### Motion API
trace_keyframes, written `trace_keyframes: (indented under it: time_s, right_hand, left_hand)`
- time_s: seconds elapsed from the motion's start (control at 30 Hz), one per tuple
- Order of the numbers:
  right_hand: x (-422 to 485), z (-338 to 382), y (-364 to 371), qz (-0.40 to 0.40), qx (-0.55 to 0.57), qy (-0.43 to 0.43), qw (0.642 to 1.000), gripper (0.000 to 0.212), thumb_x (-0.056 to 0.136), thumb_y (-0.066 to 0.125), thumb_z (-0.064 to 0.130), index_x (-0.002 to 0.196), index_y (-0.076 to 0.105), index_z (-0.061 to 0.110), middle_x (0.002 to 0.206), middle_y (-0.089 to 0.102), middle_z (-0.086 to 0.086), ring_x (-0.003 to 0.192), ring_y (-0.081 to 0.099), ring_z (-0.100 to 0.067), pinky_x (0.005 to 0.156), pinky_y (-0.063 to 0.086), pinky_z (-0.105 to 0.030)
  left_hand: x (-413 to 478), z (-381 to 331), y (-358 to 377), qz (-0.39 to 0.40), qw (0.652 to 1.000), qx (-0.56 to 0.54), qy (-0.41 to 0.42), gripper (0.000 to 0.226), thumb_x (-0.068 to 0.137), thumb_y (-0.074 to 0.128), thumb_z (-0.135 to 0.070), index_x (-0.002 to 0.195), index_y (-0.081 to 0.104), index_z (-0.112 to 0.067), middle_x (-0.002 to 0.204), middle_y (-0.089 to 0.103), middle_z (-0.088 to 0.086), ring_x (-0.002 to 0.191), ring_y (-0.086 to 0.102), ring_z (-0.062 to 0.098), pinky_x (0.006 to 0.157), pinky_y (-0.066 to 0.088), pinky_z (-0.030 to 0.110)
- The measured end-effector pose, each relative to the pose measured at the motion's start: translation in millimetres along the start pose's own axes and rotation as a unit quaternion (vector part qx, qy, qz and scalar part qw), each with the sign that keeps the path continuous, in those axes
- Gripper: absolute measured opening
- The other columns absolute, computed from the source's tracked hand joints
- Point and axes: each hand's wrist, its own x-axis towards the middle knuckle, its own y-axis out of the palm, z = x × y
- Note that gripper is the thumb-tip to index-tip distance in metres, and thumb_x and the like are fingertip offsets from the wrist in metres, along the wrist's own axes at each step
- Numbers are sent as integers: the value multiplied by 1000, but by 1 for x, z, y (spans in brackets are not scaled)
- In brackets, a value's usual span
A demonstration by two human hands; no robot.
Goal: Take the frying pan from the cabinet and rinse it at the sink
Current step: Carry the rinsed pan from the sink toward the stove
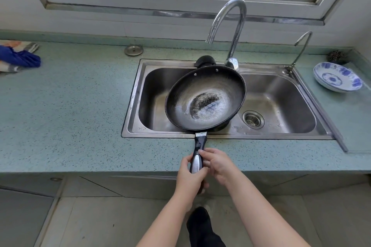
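Hands are meeting on the handle [197, 158] at lower centre of the frame: the left hand [190, 174] is wrapping closed around it, while the right hand [217, 163] is resting curled fingers against its side. Frying pan [204, 98] is sitting tilted over the sink [281, 94] in mid-frame, below the faucet [230, 26]. Stacked blue-patterned plates [338, 78] are lying at the right edge.

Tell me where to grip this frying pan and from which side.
Grip the frying pan by its long handle, coming from the counter's near edge: it points back at the person while the bowl sits over the sink. The left hand already wraps it.
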Motion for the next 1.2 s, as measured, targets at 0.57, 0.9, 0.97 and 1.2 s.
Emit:
trace_keyframes:
  time_s: [0.57,0.9,0.97,1.2]
  right_hand:
    - [27,4,4,-21,-33,-3,999,19,86,58,2,69,51,8,68,59,-14,64,59,-27,62,51,-33]
    - [24,7,31,66,-83,-21,994,19,90,53,5,72,52,8,66,54,-9,59,55,-19,50,48,-24]
    - [26,9,32,73,-82,-12,994,19,91,52,5,72,53,7,66,54,-11,57,54,-20,47,46,-23]
    - [31,9,25,100,-101,26,990,16,92,51,8,76,52,8,65,58,-10,54,58,-19,44,48,-21]
  left_hand:
    - [6,-6,9,-38,999,15,15,67,69,53,4,132,49,-20,93,63,5,36,49,10,36,42,21]
    - [-3,-13,-1,-131,991,14,33,68,76,62,-2,137,42,-24,93,63,-12,40,56,9,40,51,26]
    - [-1,-16,0,-139,990,14,24,70,77,64,-4,139,39,-26,93,63,-11,39,55,11,40,51,26]
    - [0,-15,4,-165,986,11,9,66,76,62,3,135,45,-21,92,60,-14,38,54,12,36,49,25]
